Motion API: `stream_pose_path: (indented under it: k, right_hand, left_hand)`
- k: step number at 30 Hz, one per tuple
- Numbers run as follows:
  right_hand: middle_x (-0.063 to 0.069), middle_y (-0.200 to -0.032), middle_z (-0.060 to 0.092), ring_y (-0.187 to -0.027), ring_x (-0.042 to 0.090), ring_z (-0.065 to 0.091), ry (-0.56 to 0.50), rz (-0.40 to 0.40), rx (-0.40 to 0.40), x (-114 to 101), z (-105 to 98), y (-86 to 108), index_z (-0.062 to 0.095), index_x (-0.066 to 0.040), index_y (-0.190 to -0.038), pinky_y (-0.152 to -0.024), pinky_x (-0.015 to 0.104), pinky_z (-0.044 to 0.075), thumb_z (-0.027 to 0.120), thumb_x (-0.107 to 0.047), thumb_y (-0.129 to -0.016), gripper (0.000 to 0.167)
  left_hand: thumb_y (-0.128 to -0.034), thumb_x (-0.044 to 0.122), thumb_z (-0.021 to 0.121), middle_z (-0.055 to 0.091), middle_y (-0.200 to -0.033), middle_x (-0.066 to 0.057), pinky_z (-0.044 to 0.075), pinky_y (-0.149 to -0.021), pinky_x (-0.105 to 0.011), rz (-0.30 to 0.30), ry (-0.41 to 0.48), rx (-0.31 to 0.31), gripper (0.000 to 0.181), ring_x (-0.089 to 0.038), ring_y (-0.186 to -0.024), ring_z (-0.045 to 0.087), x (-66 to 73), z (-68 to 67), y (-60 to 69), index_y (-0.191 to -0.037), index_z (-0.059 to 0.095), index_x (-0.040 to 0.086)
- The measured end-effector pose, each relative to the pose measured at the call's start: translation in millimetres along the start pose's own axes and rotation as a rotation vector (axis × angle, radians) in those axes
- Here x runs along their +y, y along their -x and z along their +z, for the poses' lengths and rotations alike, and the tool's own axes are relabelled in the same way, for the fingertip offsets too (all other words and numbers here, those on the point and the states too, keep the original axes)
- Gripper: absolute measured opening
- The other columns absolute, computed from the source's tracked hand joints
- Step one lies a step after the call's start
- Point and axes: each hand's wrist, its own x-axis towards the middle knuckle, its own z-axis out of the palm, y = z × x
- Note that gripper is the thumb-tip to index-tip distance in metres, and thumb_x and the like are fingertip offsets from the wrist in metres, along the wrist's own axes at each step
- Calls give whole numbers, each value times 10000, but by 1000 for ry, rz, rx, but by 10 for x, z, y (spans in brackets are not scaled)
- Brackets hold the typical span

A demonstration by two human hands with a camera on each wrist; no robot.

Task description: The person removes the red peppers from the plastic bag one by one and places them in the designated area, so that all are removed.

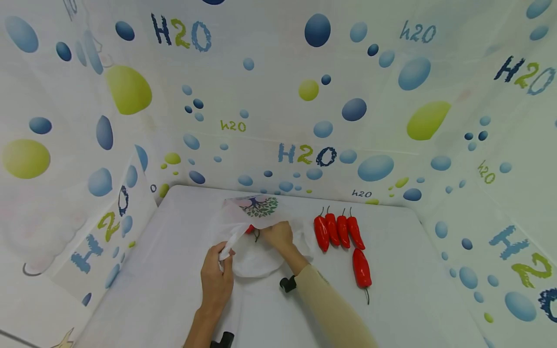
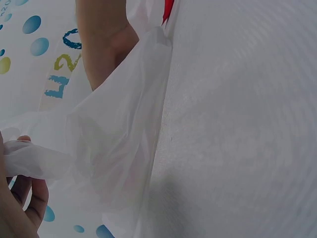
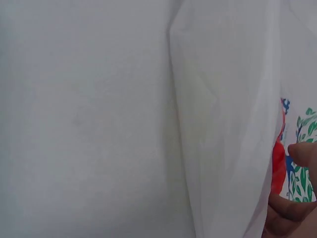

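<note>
A thin white bag (image 1: 261, 258) with a tree print lies on the table, its mouth facing me. My left hand (image 1: 216, 280) pinches the bag's edge between thumb and fingers; the left wrist view also shows the bag (image 2: 119, 134) gathered in that hand (image 2: 25, 198). My right hand (image 1: 278, 236) reaches into the mouth, its fingertips hidden from the head view. Inside, a red chili pepper (image 1: 250, 229) shows its stem. In the right wrist view, thumb and fingers of the right hand (image 3: 294, 198) stand apart beside a red pepper (image 3: 278, 171).
To the right of the bag, several red peppers (image 1: 343, 232) lie in a row, stems away from me. Another pepper (image 1: 361, 269) lies nearer, stem towards me. A printed curtain (image 1: 278, 96) encloses the white table (image 1: 413, 290) at the back and sides.
</note>
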Motion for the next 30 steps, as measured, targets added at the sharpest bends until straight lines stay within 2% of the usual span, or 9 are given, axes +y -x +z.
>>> stream_pose_path:
  k: [5, 9, 11, 15, 18, 21, 25, 30]
  right_hand:
    - [160, -871, 723, -707, 231, 641, 31, 166, -31, -42, -3, -30, 691, -17, -1136, -589, 379, 552, 768, -363, -841, 461]
    - [192, -916, 709, -782, 264, 662, -3, 253, -58, -84, -4, -40, 675, 28, -1164, -657, 397, 577, 769, -374, -836, 528]
    - [204, -943, 706, -821, 289, 677, -9, 267, -62, -107, -9, -46, 664, 34, -1173, -688, 410, 585, 764, -384, -841, 543]
    - [190, -1102, 719, -970, 319, 701, 14, 265, -68, -145, -14, -64, 653, 2, -1253, -796, 439, 593, 762, -415, -864, 581]
    - [126, -1259, 703, -1121, 292, 675, 61, 250, -96, -154, -14, -82, 637, -43, -1330, -922, 440, 565, 743, -432, -892, 595]
    - [84, -1327, 683, -1200, 260, 645, 106, 234, -109, -146, -4, -96, 632, -63, -1358, -986, 421, 538, 720, -463, -911, 606]
    - [81, -1335, 676, -1211, 257, 641, 123, 208, -81, -113, 9, -100, 621, -74, -1373, -971, 410, 544, 718, -492, -906, 634]
    - [95, -1346, 660, -1218, 272, 635, 86, 198, -59, -82, -5, -94, 600, -84, -1393, -951, 423, 552, 731, -485, -899, 650]
  left_hand:
    - [-973, -77, 601, 651, -1008, -70, 418, -915, -125, 22, -14, 10, 269, -193, -935, 618, -6, 13, 2, -1236, 611, -20]
    - [-968, -83, 596, 655, -1004, -69, 411, -921, -115, 24, -19, 19, 273, -185, -933, 611, -1, 12, -1, -1233, 611, -20]
    - [-966, -83, 600, 660, -1000, -71, 412, -917, -118, 31, -19, 28, 271, -182, -928, 611, 8, 11, -6, -1228, 618, -17]
    - [-961, -87, 611, 667, -995, -71, 416, -907, -123, 58, -14, 44, 276, -183, -916, 612, 26, 3, -15, -1226, 628, -13]
    - [-956, -90, 620, 670, -995, -78, 413, -909, -119, 65, -9, 46, 281, -185, -912, 613, 39, -1, -15, -1226, 629, -12]
    - [-955, -91, 624, 671, -996, -86, 411, -914, -118, 67, -3, 45, 281, -194, -911, 616, 49, 0, -18, -1225, 629, -15]
    - [-957, -94, 621, 671, -993, -92, 415, -912, -119, 75, -2, 45, 276, -202, -909, 622, 52, 2, -23, -1222, 627, -21]
    - [-975, -70, 609, 669, -985, -123, 415, -907, -124, 64, -9, 34, 248, -206, -908, 619, 37, -3, -17, -1221, 617, -40]
